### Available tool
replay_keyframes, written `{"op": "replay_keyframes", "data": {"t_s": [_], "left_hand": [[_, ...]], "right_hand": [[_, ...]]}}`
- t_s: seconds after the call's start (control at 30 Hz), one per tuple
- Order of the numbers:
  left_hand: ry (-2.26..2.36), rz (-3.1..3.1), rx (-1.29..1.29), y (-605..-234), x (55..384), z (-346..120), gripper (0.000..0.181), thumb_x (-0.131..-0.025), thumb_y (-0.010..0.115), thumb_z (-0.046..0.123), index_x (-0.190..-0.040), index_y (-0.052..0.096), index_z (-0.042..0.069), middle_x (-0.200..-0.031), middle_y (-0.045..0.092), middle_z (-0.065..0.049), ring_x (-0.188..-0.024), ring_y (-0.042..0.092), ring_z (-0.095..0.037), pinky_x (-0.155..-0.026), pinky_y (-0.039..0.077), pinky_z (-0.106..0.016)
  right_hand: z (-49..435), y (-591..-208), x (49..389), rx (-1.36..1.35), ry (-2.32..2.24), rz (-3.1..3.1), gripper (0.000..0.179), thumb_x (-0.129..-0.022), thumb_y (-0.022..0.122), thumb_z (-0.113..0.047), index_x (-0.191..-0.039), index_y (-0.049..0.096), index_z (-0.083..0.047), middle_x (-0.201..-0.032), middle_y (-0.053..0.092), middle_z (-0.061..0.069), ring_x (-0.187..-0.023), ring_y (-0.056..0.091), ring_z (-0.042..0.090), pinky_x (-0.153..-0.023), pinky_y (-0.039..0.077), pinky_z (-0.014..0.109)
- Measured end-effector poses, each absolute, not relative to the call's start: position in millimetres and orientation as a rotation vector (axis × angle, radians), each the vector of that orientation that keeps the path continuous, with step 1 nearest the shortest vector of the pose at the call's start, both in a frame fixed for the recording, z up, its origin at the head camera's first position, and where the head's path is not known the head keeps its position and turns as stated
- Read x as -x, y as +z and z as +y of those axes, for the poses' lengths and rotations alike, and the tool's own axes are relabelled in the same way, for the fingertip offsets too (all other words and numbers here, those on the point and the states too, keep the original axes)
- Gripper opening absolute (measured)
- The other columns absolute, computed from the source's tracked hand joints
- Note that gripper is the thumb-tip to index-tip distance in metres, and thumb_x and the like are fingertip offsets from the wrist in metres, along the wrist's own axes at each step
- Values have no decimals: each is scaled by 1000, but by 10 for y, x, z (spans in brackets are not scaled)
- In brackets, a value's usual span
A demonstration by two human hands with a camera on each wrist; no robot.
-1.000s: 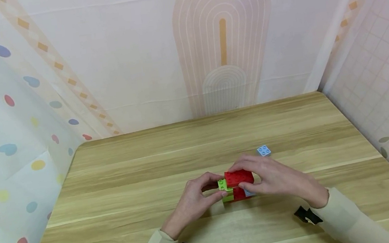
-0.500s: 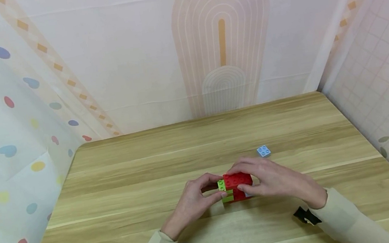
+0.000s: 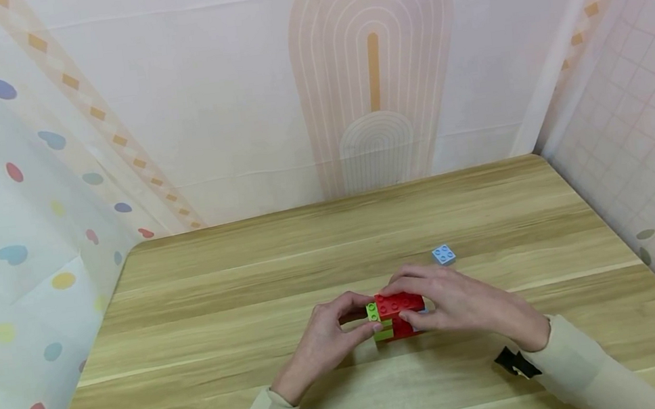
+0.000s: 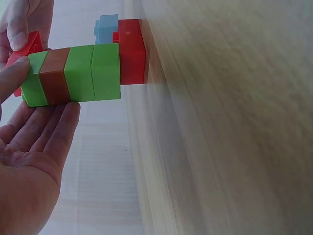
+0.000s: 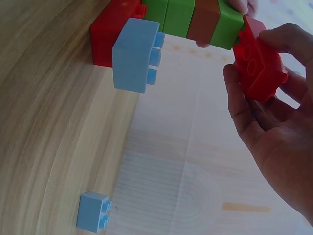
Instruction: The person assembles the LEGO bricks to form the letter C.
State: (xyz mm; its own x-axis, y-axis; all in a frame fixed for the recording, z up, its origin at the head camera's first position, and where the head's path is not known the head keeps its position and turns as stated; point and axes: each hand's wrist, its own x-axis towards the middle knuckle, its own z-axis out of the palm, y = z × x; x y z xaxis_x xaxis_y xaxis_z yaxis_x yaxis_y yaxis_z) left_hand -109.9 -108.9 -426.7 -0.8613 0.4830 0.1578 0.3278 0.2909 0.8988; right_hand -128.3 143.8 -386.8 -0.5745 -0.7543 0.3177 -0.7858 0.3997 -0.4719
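A column of green bricks (image 4: 105, 73) with one brown brick (image 4: 54, 78) among them rises from a red base brick (image 4: 132, 54). Beside that column, a light blue brick (image 5: 132, 56) also sits on the base. My left hand (image 3: 324, 336) pinches the top of the column between thumb and fingers. My right hand (image 3: 452, 295) grips a red brick (image 5: 261, 68) by its sides, right at the column's top. This brick juts out to the right over the blue one, and its hollow underside shows in the right wrist view.
A loose light blue brick (image 3: 444, 255), studs up, lies on the wooden table (image 3: 238, 277) beyond my right hand. Patterned cloths (image 3: 198, 97) hang behind the table and along both its sides.
The red brick has come down and slightly left onto the column's top, with my right hand moving along. My left hand keeps its hold in place. The loose blue brick stays put.
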Motion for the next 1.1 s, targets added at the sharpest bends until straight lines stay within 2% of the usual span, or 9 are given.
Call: {"op": "replay_keyframes", "data": {"t_s": [1.1], "left_hand": [[1638,2382,-761,-4284,1116,-1089,26,-88,77,15,-112,67,10,-115,70,-2,-104,68,-16,-88,54,-27]], "right_hand": [[1431,-3858,1263,-1431,792,-2563,34,-89,73,-15,-122,69,-10,-111,59,-5,-88,53,6,-73,50,17]]}}
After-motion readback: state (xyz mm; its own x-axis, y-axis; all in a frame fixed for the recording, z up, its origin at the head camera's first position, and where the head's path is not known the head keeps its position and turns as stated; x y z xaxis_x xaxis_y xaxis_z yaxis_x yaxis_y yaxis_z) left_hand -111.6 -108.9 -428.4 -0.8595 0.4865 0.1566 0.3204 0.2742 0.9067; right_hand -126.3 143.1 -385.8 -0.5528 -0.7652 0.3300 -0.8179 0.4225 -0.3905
